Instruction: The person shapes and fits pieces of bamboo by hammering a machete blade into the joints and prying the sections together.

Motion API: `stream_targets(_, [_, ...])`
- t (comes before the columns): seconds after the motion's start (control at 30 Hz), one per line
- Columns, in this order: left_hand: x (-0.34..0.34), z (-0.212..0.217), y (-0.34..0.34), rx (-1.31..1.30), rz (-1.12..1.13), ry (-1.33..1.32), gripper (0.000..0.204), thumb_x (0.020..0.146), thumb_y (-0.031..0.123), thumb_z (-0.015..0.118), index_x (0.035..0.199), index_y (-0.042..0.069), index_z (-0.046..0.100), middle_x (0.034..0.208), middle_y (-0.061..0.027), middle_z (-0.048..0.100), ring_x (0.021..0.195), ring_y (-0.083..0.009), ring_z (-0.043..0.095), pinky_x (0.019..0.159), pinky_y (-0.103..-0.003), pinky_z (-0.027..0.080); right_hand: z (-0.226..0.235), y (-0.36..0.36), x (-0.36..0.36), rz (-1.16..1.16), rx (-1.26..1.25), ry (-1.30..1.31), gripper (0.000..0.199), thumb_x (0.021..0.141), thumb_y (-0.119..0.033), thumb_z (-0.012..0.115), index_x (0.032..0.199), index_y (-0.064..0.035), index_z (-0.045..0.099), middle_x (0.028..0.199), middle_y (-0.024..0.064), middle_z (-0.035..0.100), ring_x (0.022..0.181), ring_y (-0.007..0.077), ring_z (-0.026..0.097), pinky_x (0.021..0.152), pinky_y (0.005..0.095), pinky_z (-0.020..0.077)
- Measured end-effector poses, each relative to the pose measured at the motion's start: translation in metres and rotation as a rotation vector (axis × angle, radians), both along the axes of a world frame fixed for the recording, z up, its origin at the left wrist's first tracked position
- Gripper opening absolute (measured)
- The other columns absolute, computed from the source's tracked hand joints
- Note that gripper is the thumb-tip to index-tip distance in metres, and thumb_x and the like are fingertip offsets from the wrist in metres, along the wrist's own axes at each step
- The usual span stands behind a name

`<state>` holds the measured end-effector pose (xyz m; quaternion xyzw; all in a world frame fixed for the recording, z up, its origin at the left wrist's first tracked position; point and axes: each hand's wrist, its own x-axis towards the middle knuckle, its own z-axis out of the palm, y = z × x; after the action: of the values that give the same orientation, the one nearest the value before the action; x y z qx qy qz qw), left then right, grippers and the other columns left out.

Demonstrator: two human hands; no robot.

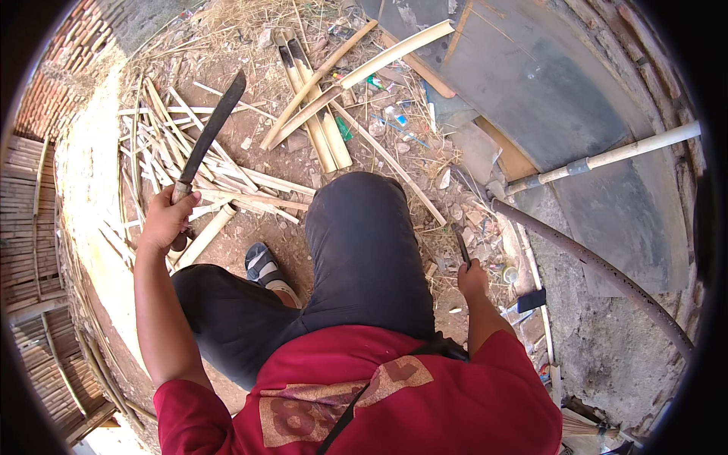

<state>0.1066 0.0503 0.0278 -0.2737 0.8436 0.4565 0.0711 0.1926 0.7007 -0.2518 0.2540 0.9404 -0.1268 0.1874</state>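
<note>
My left hand (166,220) is closed round the wooden handle of a machete (213,129). Its long, dark, slightly curved blade points up and away over a pile of split bamboo strips (178,155). Low on my right side, my right hand (473,281) is closed on a small dark blade, seemingly a knife (462,246), whose handle is mostly hidden in the fingers. Past my knee lie split bamboo halves (312,106), some crossing others on the dirt. A thicker bamboo piece (205,237) lies beside my left hand.
Dark flat sheets (531,83) cover the far right. A pale pipe (607,159) and a dark curved pipe (591,262) cross there. Litter and straw (394,114) are scattered over the ground. Slatted bamboo panels (29,220) stand at the left. My sandalled foot (263,265) rests on the dirt.
</note>
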Motion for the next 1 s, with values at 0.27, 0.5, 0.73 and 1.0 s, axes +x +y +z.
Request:
stream_targets(0.27, [0.043,0.014,0.048,0.241,-0.027,0.154,0.018,0.092,0.01,0.069,0.106,0.0,0.063,0.075,0.0022,0.058,0.06,-0.0064,0.049,0.053,-0.025,0.039,-0.027,0.038,0.027,-0.078,0.039,-0.037,0.042,0.099,-0.033,0.057,0.13,-0.004,0.055,0.117,0.0286,0.067,0.11,0.0458,0.065,0.095,0.054,0.0519])
stream_targets(0.5, [0.062,0.022,0.093,0.628,0.033,0.272,0.037,0.085,0.007,0.055,0.121,0.001,0.059,0.089,-0.0032,0.06,0.069,-0.012,0.053,0.064,-0.027,0.044,0.034,-0.035,-0.082,0.293,-0.295,0.793,0.026,0.098,-0.014,0.063,0.119,-0.0002,0.063,0.113,0.0196,0.065,0.105,0.0362,0.063,0.094,0.0452,0.0499])
stream_targets(0.73, [0.066,0.027,0.142,0.824,-0.12,0.496,0.041,0.096,0.016,0.054,0.135,0.003,0.052,0.111,-0.0068,0.062,0.102,-0.0173,0.059,0.093,-0.033,0.046,0.282,-0.265,-0.099,0.779,-1.212,0.568,0.028,0.103,-0.022,0.063,0.116,0.0031,0.066,0.108,0.0155,0.069,0.097,0.0221,0.069,0.088,0.035,0.0552])
stream_targets(1.0, [0.063,0.027,0.132,0.249,-0.174,0.538,0.047,0.105,0.018,0.053,0.147,0.001,0.039,0.131,-0.0128,0.056,0.12,-0.0181,0.055,0.105,-0.035,0.043,0.266,-0.381,-0.104,0.979,-1.774,0.101,0.034,0.096,-0.008,0.061,0.128,0.0019,0.052,0.108,0.007,0.065,0.094,0.0137,0.065,0.084,0.0323,0.0534])
